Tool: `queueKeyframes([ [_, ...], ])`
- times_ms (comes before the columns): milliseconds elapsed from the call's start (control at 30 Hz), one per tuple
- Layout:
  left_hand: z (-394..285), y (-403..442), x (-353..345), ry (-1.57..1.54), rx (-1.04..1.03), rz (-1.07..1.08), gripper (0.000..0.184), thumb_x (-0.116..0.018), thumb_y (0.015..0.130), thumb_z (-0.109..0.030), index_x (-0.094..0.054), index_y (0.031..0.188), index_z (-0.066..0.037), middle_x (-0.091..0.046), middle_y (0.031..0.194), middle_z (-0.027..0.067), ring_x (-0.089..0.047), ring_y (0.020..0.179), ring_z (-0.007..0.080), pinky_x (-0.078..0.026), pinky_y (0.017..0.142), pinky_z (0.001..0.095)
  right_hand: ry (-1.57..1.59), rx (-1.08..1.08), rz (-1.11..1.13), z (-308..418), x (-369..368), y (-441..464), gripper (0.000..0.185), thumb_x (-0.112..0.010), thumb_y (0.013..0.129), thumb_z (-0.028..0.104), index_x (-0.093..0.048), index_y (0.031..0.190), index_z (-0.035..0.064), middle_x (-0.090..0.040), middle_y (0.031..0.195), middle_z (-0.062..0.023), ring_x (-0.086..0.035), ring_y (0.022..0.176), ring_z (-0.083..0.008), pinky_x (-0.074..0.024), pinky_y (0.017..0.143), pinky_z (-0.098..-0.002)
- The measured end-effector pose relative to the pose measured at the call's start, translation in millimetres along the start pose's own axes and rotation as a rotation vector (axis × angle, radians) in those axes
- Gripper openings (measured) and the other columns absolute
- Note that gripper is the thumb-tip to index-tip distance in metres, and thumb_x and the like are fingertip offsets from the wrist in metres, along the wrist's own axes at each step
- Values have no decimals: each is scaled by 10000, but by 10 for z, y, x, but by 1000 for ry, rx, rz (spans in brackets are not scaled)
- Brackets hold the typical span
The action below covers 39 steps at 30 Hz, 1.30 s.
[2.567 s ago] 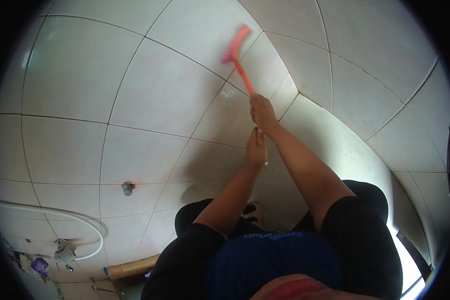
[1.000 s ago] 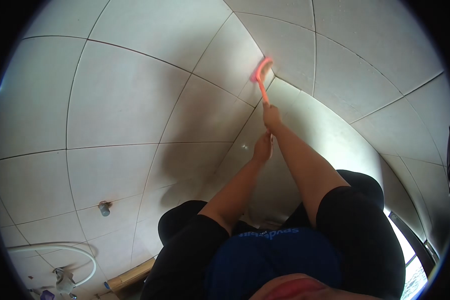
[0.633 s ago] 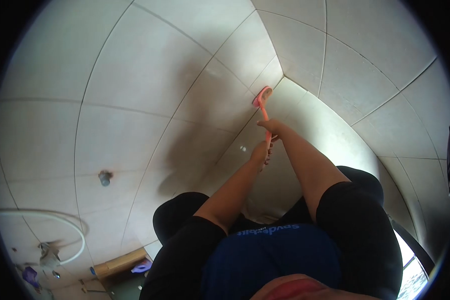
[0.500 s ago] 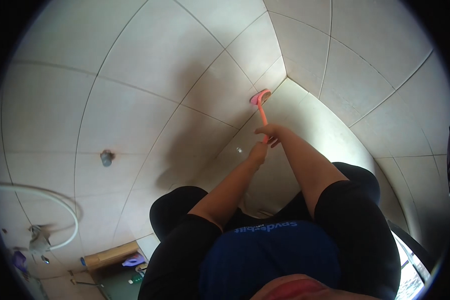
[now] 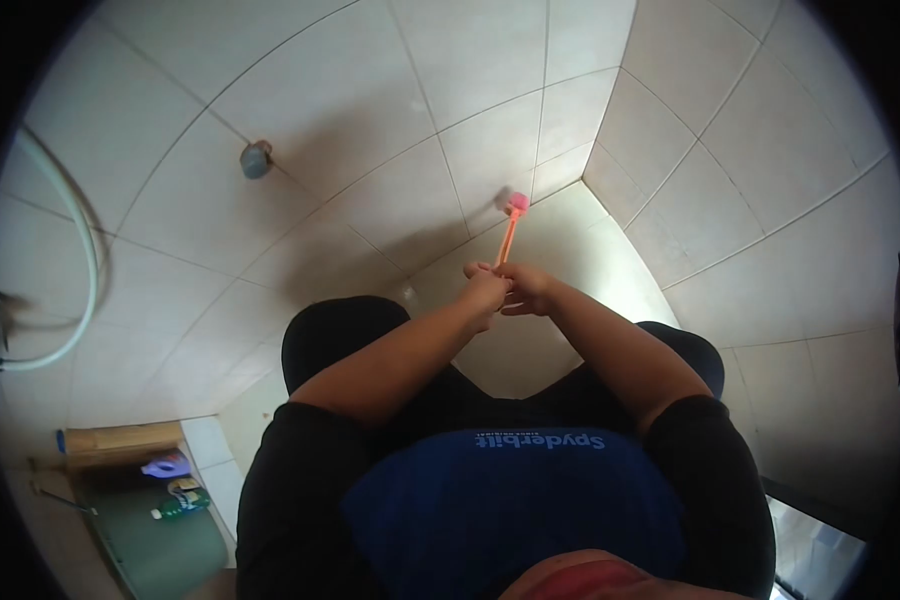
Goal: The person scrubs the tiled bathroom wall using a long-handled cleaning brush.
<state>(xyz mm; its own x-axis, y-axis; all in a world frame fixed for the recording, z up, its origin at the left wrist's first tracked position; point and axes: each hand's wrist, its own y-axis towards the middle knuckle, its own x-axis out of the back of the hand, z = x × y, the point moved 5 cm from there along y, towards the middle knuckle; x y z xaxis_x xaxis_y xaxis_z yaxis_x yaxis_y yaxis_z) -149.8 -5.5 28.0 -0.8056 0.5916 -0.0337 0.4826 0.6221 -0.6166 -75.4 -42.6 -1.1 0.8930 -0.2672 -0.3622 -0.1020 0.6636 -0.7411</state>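
Observation:
A long-handled scrub brush [image 5: 507,240] with a pink head and an orange-pink handle points away from me. Its head is at the foot of the tiled wall, close to the corner; I cannot tell whether it presses on the tiles. My left hand [image 5: 485,291] is closed around the lower handle. Right beside it, my right hand [image 5: 528,288] also grips the handle, with its fingers curled and partly overlapping the left hand. The handle's end is hidden by the hands.
Tiled walls [image 5: 350,200] meet in a corner ahead, above the pale floor [image 5: 530,345]. A grey fitting [image 5: 256,159] sticks out of the left wall. At far left hangs a white hose [image 5: 92,260]. Lower left, a green bottle [image 5: 182,503] and a purple bottle [image 5: 167,465] lie near each other.
My view has turned, so the wall fitting and hose appear higher. The brush has swung and its head is turned differently, while both hands stay on the handle, now closer together.

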Motion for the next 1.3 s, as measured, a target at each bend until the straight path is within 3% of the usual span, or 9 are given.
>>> queueKeyframes([
  [133, 143, 56, -14, -46, -8, 46, 352, -489, 745, -82, -304, 1044, -74, -401, 1054, 134, -440, 977, 203, -381, 808, 320, 200, 36, 19, 13, -120, -158, 347, -405, 820, 266, -449, 1132, 121, -500, 1065, -65, -490, 960, -200, -357, 876, -374],
  [300, -22, -41, 82, 281, -185, -134, 494, -518, 744, -268, -299, 1139, -68, -374, 1132, 143, -356, 1094, 252, -335, 873, 380, 362, 118, -207, -12, 271, -245, 75, -413, 817, 121, -444, 844, 58, -512, 766, -70, -513, 659, -166, -469, 584, -292],
  [333, 68, 99, 122, 153, -60, 30, 507, -531, 741, -320, -325, 1135, -77, -401, 1070, 113, -390, 1036, 219, -357, 824, 357, 465, 103, -265, -30, 349, -194, 79, -420, 823, 126, -415, 785, 56, -462, 668, -45, -442, 515, -120, -395, 406, -228],
  [467, 296, 316, 222, -4, 366, 166, 431, -487, 772, -401, -399, 1070, -102, -465, 883, 65, -472, 775, 156, -413, 658, 339, 479, 49, -292, -178, 200, -57, 89, -429, 823, 127, -405, 765, 64, -401, 578, -16, -343, 418, -64, -262, 315, -162],
  [700, 451, 331, -24, -383, 359, 341, 226, -434, 835, -342, -488, 858, -124, -455, 618, 21, -431, 475, 145, -401, 432, 336, 340, 154, -177, -99, -260, -110, 48, -426, 828, 98, -441, 866, 74, -442, 650, -11, -382, 464, -56, -283, 335, -179],
  [800, 507, 549, -113, -434, 387, 443, 261, -399, 849, -314, -484, 931, -81, -511, 750, 60, -492, 558, 162, -476, 541, 285, -88, -29, -355, -442, 430, 454, 154, -464, 783, 116, -488, 924, 57, -494, 649, -70, -500, 536, -184, -411, 401, -283],
  [900, 425, 652, -196, -439, 523, 427, 197, -389, 862, -254, -469, 897, -77, -480, 715, 51, -482, 560, 161, -495, 557, 307, -803, 419, -104, -535, 796, 913, 200, -468, 769, 116, -497, 953, 43, -524, 693, -96, -534, 608, -238, -446, 452, -312],
  [1067, 68, 297, -241, -549, 423, 390, 207, -396, 865, -240, -471, 879, -48, -501, 698, 63, -502, 585, 170, -482, 592, 347, -24, -68, 46, 202, 243, -93, 170, -455, 747, 110, -510, 877, 15, -496, 633, -71, -484, 516, -167, -395, 401, -277],
  [1300, 463, 778, -276, -429, 555, 476, 174, -383, 873, -186, -473, 899, -40, -490, 724, 66, -479, 563, 172, -473, 571, 359, -369, -62, -283, 18, 370, 289, 114, -425, 764, 104, -503, 797, 28, -436, 577, -24, -390, 431, -107, -326, 364, -235],
])
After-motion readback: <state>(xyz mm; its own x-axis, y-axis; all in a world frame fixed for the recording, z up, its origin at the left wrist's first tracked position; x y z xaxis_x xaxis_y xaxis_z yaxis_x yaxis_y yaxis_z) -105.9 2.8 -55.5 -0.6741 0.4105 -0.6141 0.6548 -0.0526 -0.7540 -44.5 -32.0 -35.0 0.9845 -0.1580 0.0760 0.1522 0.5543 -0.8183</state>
